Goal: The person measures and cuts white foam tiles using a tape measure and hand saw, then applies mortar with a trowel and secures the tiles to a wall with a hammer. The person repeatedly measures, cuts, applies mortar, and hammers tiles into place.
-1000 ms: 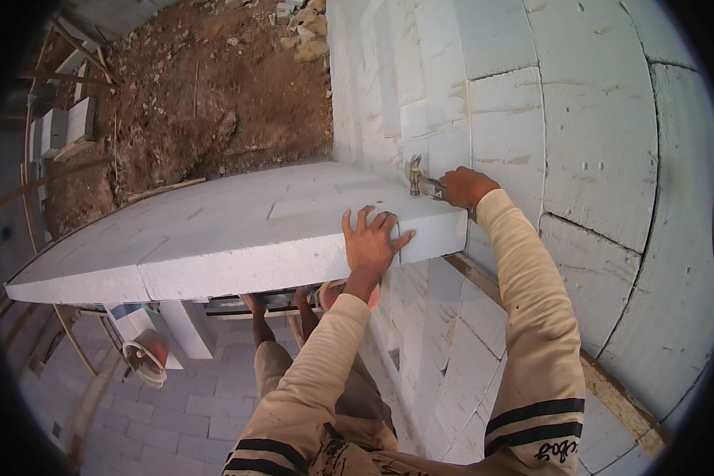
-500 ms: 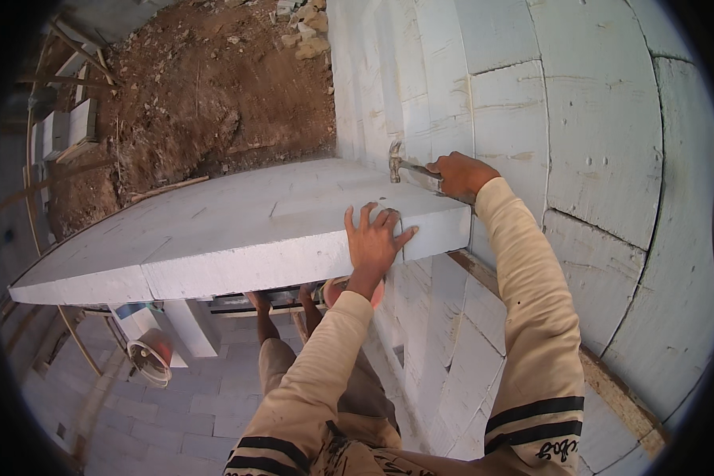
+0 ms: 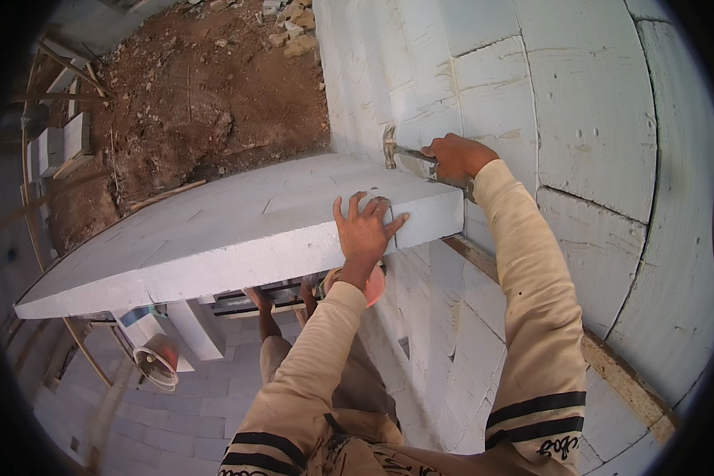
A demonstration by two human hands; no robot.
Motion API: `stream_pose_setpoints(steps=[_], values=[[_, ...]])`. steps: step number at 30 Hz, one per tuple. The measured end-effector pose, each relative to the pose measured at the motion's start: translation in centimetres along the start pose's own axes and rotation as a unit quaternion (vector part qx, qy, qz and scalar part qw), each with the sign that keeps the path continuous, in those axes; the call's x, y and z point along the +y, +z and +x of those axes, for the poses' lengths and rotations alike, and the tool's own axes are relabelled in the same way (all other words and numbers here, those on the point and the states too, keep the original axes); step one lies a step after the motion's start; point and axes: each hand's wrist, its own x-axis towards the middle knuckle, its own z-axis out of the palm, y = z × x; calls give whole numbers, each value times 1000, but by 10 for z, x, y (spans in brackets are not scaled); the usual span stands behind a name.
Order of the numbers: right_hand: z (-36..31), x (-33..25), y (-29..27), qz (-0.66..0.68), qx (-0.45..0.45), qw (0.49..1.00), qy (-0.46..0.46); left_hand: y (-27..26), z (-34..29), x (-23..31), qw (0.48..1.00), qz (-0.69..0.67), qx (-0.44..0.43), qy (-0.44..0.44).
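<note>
Nearest, at 6 o'clock, the person's bare feet (image 3: 282,305) stand on a scaffold plank (image 3: 246,300) below the wall top. Above them the left hand (image 3: 365,230) lies flat with its fingers spread on the near edge of the white aerated block (image 3: 246,230); its grip is released and only presses down. The block lies on top of the wall course, running from the centre out toward 9 o'clock. Farther, at 1 o'clock, the right hand (image 3: 456,157) is clenched around the handle of a hammer (image 3: 401,151), whose head hangs just above the block's far corner beside the block wall (image 3: 579,127). The step appears to be tapping the block to seat it; the next move calls for a short, controlled blow while the left hand steadies. Against half a second ago, the hammer head sits lower and nearer the corner; the left hand has not shifted.
</note>
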Motion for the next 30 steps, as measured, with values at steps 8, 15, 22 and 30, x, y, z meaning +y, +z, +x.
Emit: stream_pose_setpoints(steps=[8, 15, 22, 30], values=[[-24, 0, -12, 1, -42, 998, 48, 3, -1, -1, 999, 5, 32, 17], [-42, 15, -22, 87, 18, 989, 117, 2, -2, -1, 999, 7, 33, 23], [-33, 21, -14, -37, -9, 995, 93, 1, -1, -1, 1000, -2, 13, 11], [-14, 21, -12, 7, -15, 996, 84, 1, -1, -2, 1000, -9, 0, 4]])
